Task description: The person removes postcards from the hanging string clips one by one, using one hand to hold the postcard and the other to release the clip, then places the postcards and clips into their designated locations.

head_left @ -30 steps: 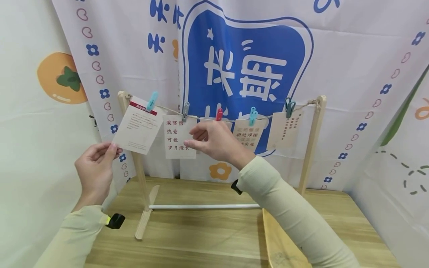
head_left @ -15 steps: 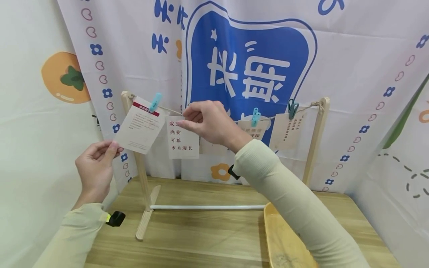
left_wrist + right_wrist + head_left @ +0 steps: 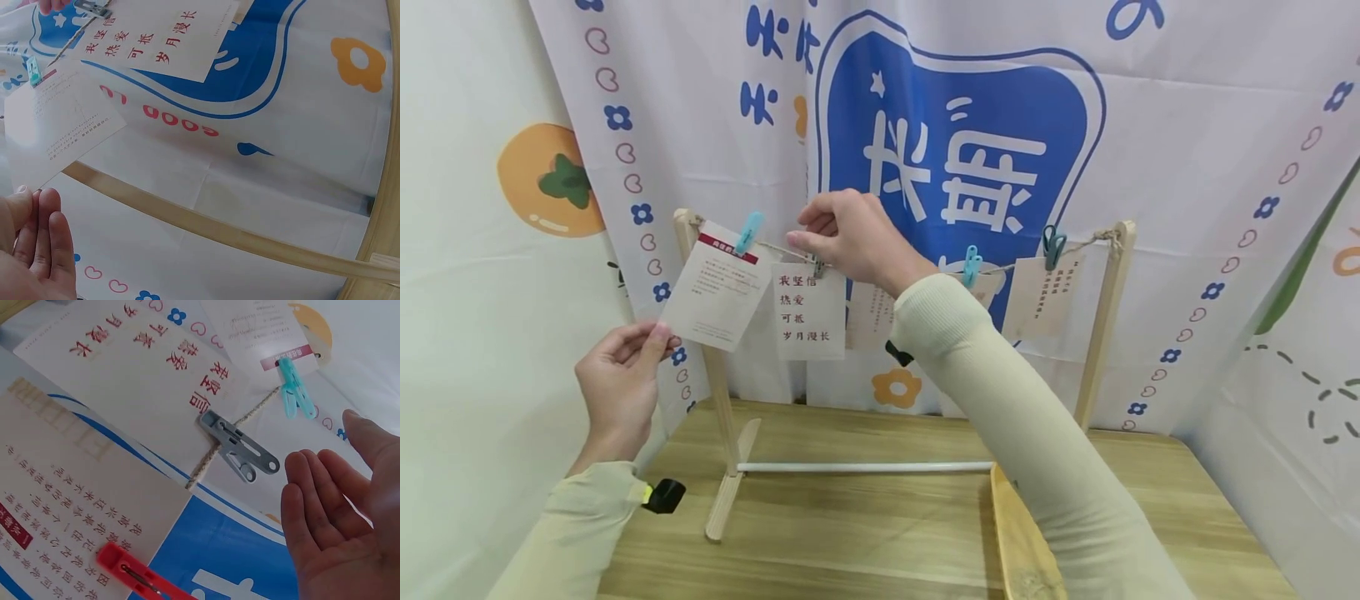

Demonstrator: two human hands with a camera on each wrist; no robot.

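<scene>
My left hand [image 3: 617,383] pinches the lower left corner of a white card with a red band [image 3: 718,292], between thumb and fingers. A light blue clothespin [image 3: 749,233] clips that tilted card to a twine line [image 3: 259,406]. My right hand [image 3: 865,237] hovers by the line with loosely bent fingers, holding nothing. Just beside it, in the right wrist view, a grey clothespin [image 3: 234,444] grips a card with red characters [image 3: 808,321]. Farther along, a red clothespin [image 3: 137,575] is on another card [image 3: 69,519]; the right arm hides part of that stretch in the head view.
The line spans two wooden posts [image 3: 1105,325] joined by a white bar [image 3: 865,467]. Right of the middle hang a blue clothespin [image 3: 972,265] and a dark green clothespin [image 3: 1053,247] with cards. A yellow tray [image 3: 1003,533] lies on the wooden table [image 3: 820,533], before a printed cloth [image 3: 1187,150].
My right hand has moved left and up along the line, from in front of the middle cards to above the second card. The left hand keeps its pinch on the first card.
</scene>
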